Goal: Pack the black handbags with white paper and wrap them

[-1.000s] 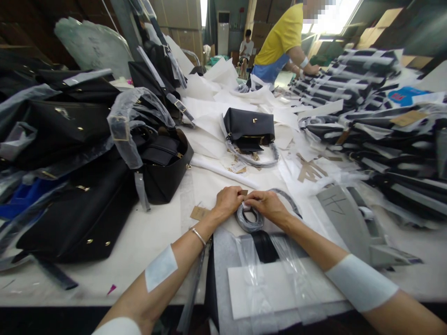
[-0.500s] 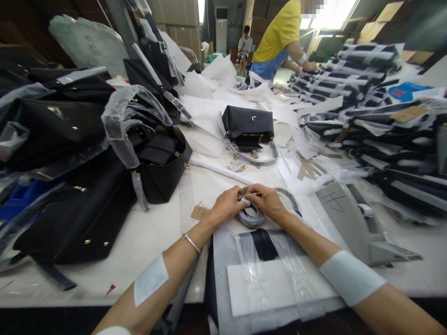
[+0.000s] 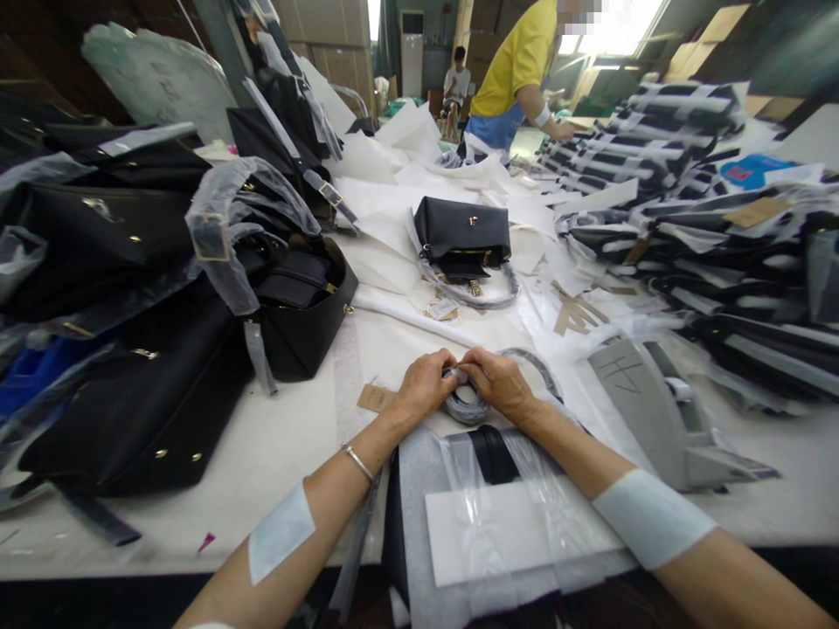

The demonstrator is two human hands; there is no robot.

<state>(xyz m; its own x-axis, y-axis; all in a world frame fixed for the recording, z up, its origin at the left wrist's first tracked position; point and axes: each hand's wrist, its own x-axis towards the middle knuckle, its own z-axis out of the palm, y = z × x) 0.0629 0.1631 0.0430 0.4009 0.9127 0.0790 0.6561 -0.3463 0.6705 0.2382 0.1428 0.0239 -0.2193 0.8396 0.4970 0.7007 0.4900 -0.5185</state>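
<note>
My left hand and my right hand meet over a coiled, plastic-wrapped strap on the white table. Both hands pinch the top of the coil, fingertips touching. Just in front of me lies a black bag under a white card and clear plastic. A small brown tag rests left of my left hand.
Black handbags are piled at the left, one open bag nearer. A small black handbag stands mid-table among white paper. Wrapped bags stack at the right. A grey tape dispenser sits right. A person in yellow works beyond.
My hands have stayed on the coiled strap, fingers shifting slightly on its top. The view tilted a little; the person in yellow moved an arm along the far stack.
</note>
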